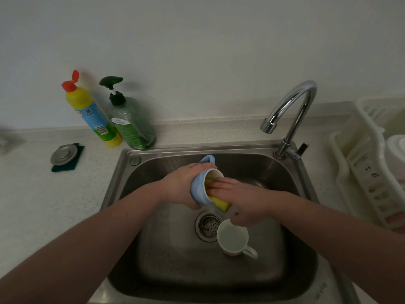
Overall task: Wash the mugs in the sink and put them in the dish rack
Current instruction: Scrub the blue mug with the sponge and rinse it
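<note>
Over the steel sink [122, 178] my left hand [179, 185] grips a light blue mug [198, 189], tipped on its side with the mouth facing right and the handle pointing away. My right hand [238, 198] holds a yellow sponge [220, 201] and pushes it into the mug's mouth, fingers partly inside. A white mug [232, 238] with some water stands upright on the sink floor beside the drain strainer [207, 226], handle to the right. The white dish rack [363, 163] sits on the counter to the right.
A chrome tap [291, 113] arches over the sink's back right corner; no water is visible from it. A yellow detergent bottle [94, 115] and a green pump bottle [131, 123] stand behind the sink's left corner. A metal sink plug [64, 155] lies on a dark green pad.
</note>
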A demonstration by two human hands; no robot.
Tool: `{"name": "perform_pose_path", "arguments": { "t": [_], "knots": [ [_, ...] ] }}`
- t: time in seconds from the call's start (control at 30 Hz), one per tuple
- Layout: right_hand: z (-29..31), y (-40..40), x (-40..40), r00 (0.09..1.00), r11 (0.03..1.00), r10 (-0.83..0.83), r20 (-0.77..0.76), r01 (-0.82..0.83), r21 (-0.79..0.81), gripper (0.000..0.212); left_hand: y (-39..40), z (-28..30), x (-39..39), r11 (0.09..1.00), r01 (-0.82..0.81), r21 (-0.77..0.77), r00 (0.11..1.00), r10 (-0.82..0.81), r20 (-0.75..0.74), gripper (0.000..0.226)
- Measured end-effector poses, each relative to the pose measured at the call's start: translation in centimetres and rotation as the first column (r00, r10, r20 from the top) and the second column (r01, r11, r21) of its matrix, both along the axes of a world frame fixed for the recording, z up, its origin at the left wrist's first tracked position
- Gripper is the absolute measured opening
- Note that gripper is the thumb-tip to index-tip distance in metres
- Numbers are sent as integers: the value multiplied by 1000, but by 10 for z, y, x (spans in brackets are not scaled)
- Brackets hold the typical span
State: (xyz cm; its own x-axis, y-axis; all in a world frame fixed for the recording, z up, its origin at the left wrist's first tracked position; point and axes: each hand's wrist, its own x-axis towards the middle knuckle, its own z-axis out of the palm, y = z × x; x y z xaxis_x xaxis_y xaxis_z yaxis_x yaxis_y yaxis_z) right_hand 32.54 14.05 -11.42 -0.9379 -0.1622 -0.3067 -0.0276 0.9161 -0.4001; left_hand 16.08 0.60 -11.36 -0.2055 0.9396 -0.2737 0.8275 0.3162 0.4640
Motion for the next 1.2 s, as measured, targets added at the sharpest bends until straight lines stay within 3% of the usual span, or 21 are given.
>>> {"name": "perform_pose_path", "arguments": {
  "t": [0.07, 0.23, 0.33, 0.43, 0.53, 0.6, 0.67, 0.73, 0.8, 0.87, 0.97, 1.0, 1.07, 1.2],
  "knots": [
    [-2, 3, 0, 996, 987, 75, -36, -70, 142, 84, -1, -2, -1, 1000, 4, -27, 999, -3, 54, 96],
    [-14, -6, -4, 982, 980, 62, -180, -26, 195, 49, 7, 1, 6, 997, 42, -64, 997, -38, 73, 99],
    [-12, -4, -1, 974, 985, -15, -227, 53, 165, 43, 2, -6, 0, 994, -9, 105, 981, -12, 193, 107],
    [-6, -2, -2, 949, 992, -70, -308, 99, 79, 40, -4, -11, 1, 936, -118, 331, 968, 34, 248, 114],
    [-8, -4, -6, 887, 992, -99, -451, 121, 21, 37, -4, -24, 10, 789, -93, 607, 992, 128, -15, 96],
    [-7, -8, -13, 854, 988, -138, -501, 152, -14, 44, -3, -33, 14, 729, -149, 668, 971, 235, -40, 93],
    [-4, -12, -18, 878, 983, -149, -455, 180, 27, 45, -1, -32, 17, 713, -206, 670, 958, 286, -10, 90],
    [0, -9, -19, 921, 978, -182, -345, 207, 38, 41, 0, -27, 13, 737, -165, 655, 966, 256, -45, 87],
    [1, -2, -17, 961, 985, -95, -259, 129, 118, 44, -2, -25, 5, 770, -88, 632, 976, 193, -99, 87],
    [8, 6, -15, 973, 989, 4, -231, 30, 146, 47, -3, -23, -2, 814, -24, 581, 984, 121, -128, 92],
    [8, 7, -23, 950, 981, 22, -313, 39, 188, 49, -1, -20, -10, 851, 21, 524, 989, 59, -134, 95],
    [6, 4, -26, 941, 983, -41, -336, 99, 155, 49, 1, -19, -12, 853, 35, 521, 988, 49, -146, 95],
    [6, -3, -29, 945, 965, -248, -215, 260, 28, 40, 4, -16, -15, 847, 59, 528, 986, 32, -162, 94],
    [2, -12, -28, 898, 922, -379, -226, 343, -181, 30, 3, -18, -19, 806, 113, 582, 977, 17, -214, 91]
  ]
}}
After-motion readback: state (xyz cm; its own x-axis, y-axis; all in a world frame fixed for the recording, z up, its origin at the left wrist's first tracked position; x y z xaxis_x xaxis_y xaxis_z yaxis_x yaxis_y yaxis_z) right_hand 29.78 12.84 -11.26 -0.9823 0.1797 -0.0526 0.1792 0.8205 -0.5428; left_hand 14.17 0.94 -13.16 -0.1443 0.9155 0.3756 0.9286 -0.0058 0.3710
